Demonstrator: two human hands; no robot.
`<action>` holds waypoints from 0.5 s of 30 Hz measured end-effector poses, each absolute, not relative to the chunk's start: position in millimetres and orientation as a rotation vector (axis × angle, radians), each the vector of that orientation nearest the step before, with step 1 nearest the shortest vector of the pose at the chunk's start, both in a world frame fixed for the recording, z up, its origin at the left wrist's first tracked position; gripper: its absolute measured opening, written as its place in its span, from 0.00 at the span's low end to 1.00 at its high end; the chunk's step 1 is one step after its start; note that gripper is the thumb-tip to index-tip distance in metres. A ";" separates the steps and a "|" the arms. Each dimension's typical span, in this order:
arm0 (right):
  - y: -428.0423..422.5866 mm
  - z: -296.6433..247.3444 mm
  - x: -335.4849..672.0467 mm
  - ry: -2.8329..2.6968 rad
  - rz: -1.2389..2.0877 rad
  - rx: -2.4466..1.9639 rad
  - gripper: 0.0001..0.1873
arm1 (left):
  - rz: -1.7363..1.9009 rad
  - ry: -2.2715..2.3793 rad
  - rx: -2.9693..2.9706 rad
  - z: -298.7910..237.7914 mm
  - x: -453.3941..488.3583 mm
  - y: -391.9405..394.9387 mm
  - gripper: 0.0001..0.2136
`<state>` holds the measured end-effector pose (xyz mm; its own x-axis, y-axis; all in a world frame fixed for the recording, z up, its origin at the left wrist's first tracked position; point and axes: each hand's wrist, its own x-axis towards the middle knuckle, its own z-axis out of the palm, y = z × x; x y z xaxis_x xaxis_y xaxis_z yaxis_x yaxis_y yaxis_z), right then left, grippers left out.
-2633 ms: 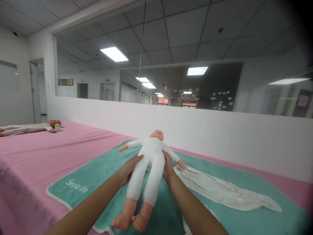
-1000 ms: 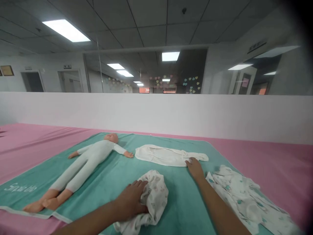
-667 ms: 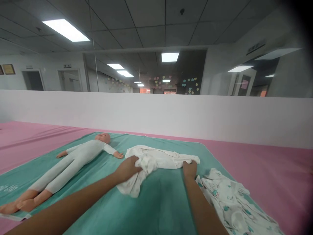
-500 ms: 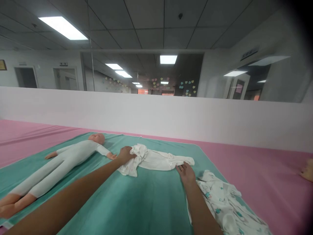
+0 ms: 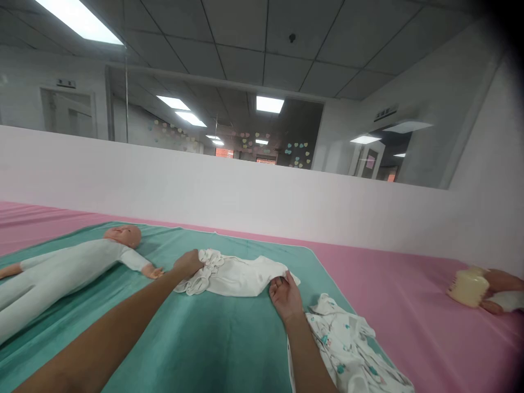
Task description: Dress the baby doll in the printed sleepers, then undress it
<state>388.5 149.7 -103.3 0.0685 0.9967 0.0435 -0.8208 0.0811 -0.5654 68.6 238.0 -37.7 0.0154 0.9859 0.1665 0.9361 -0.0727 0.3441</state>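
Note:
A white baby garment (image 5: 237, 274) lies on the teal towel (image 5: 213, 338), with a small patterned cloth bunched on its left end. My left hand (image 5: 187, 265) is closed on that bunched end. My right hand (image 5: 284, 289) rests at the garment's right end, fingers curled against its edge. A baby doll (image 5: 77, 261) in a white suit lies on its back to the left, its hand close to my left hand.
A white cloth with teal prints (image 5: 347, 344) lies crumpled at the towel's right, beside my right forearm. The pink sheet (image 5: 393, 295) covers the long table. At far right lie a pale bottle (image 5: 469, 286) and part of another doll (image 5: 501, 289). A white partition (image 5: 245, 191) runs behind.
My left hand carried the small patterned cloth from the towel's front up onto the left end of the white garment. The view has swung right, and the bottle has come into view.

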 end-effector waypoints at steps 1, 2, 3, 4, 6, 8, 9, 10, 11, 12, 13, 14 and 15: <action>148.0 -100.5 386.0 -0.493 1.459 -0.422 0.07 | 0.582 2.024 2.172 -33.6 77.6 236.6 0.14; 146.3 -97.9 383.4 -0.501 1.477 -0.399 0.08 | 0.622 1.993 2.221 -29.5 89.0 233.7 0.14; 144.7 -95.7 380.9 -0.506 1.490 -0.386 0.09 | 0.666 1.942 2.281 -25.5 102.5 229.4 0.14; 143.2 -93.8 378.7 -0.508 1.500 -0.387 0.10 | 0.703 1.873 2.348 -22.1 117.7 223.7 0.15; 140.8 -91.2 376.3 -0.506 1.503 -0.404 0.11 | 0.706 1.680 2.480 -17.3 150.2 209.9 0.18; 139.5 -90.5 377.4 -0.510 1.491 -0.401 0.13 | 0.604 1.440 2.572 -15.2 179.9 197.0 0.23; 139.6 -91.0 379.0 -0.516 1.486 -0.386 0.14 | 0.545 1.298 2.570 -14.8 191.7 192.5 0.26; 140.3 -92.1 381.0 -0.516 1.480 -0.371 0.15 | 0.559 1.183 2.511 -14.8 200.5 190.1 0.29; 141.7 -93.8 383.0 -0.511 1.466 -0.371 0.15 | 0.601 1.111 2.437 -15.1 206.2 189.8 0.30; 143.6 -95.9 384.5 -0.496 1.437 -0.395 0.15 | 0.668 1.081 2.352 -16.0 208.6 191.6 0.31; 145.9 -98.2 385.2 -0.473 1.391 -0.443 0.15 | 0.740 1.089 2.267 -17.7 208.0 195.0 0.32; 148.5 -100.4 384.6 -0.448 1.327 -0.506 0.14 | 0.792 1.125 2.191 -20.1 205.0 199.2 0.33; 151.1 -102.2 382.7 -0.432 1.251 -0.575 0.13 | 0.811 1.164 2.129 -23.5 200.3 203.3 0.35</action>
<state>382.7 151.1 -102.2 0.2658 0.9640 -0.0046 -0.7559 0.2054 -0.6217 200.3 203.3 -23.5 0.4358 0.8693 0.2332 0.5199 -0.4546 0.7232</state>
